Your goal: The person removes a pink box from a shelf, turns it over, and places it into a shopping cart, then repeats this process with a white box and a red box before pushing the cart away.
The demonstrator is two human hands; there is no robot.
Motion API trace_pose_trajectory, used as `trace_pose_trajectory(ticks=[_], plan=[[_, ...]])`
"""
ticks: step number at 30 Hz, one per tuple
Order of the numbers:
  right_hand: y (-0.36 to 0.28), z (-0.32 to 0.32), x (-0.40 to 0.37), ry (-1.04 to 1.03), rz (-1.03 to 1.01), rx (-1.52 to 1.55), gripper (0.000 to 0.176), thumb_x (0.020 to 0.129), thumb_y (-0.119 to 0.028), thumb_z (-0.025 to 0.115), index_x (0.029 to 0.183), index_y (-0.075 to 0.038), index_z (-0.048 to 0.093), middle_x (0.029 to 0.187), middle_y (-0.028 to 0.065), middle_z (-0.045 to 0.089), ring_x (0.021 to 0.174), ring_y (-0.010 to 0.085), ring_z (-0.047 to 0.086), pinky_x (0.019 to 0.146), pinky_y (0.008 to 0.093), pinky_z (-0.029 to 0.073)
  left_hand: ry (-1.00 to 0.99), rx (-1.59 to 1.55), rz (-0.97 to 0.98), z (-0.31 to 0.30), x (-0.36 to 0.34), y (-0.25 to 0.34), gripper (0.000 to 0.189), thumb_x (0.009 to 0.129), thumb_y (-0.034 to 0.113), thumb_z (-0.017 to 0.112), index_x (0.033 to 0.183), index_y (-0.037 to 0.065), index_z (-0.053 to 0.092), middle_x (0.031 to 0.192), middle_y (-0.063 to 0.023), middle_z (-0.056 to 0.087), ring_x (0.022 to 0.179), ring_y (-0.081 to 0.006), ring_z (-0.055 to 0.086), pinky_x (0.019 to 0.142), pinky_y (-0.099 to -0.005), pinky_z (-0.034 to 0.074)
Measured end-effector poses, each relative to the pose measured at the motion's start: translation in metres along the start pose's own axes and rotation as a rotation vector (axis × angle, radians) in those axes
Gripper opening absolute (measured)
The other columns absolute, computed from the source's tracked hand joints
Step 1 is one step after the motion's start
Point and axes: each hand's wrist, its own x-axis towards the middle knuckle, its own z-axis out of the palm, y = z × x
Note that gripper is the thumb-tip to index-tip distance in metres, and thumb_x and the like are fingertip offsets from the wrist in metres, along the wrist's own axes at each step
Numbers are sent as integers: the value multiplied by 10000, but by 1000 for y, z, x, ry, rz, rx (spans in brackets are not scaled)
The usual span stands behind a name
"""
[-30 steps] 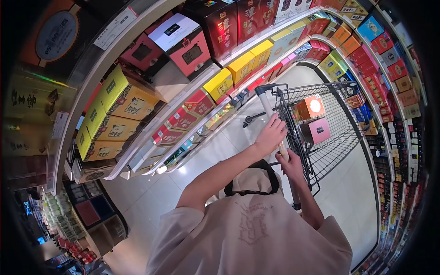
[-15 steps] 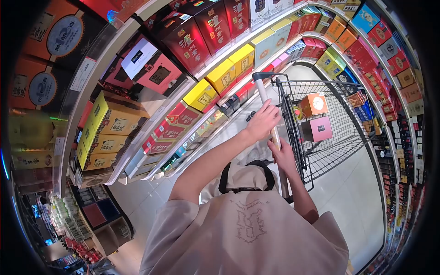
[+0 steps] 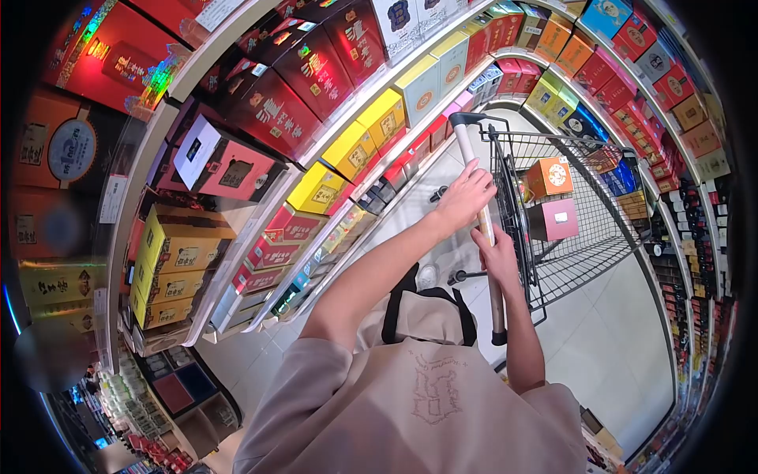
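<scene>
My left hand (image 3: 467, 194) is wrapped round the upper part of the cart's pale handle bar (image 3: 497, 304). Lower on the same bar, my right hand (image 3: 498, 254) is closed too, its fingers curled around the bar. Beyond both hands stretches the black wire cart (image 3: 600, 265). Inside it an orange box (image 3: 550, 177) with a round white label lies beside a pink box (image 3: 553, 220) with a small white label. A few smaller colourful packages lie farther along the basket, partly hidden by the wire.
Shelves of boxed goods rise on the left, with yellow boxes (image 3: 322, 188) and dark red boxes (image 3: 268, 110). Another stocked shelf (image 3: 695, 126) curves along the right. Pale floor tiles (image 3: 588, 340) show below the cart. A low display stand (image 3: 185, 383) is at the lower left.
The shelves on the left have shifted downward and left in view, and more of the handle bar's lower end shows. Both hands and the cart sit slightly farther right, with the grip kept.
</scene>
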Motion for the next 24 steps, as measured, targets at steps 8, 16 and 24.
trace_pose_trajectory(ticks=[8,16,24], plan=[[-5,-47,28,79,106,-28,300,969,-320,729,1039,-33,682,552,8,543,413,97,512,405,279,412,11,76,3,32,49,9,299,816,121,656,1101,33,640,1192,-109,609,1362,-299,495,1285,-507,234],[-15,-79,43,126,113,-52,297,972,-312,716,1008,-20,675,560,-7,526,428,86,495,406,277,406,1,-184,91,47,83,1,400,752,84,709,1132,24,603,1220,-129,581,1399,-327,457,1286,-541,227],[-29,-105,49,153,168,-84,290,981,-324,697,1015,-39,658,580,-22,513,433,86,483,412,277,411,-54,-415,157,54,110,-6,392,785,28,658,1174,36,610,1277,-125,583,1448,-326,416,1287,-564,213]])
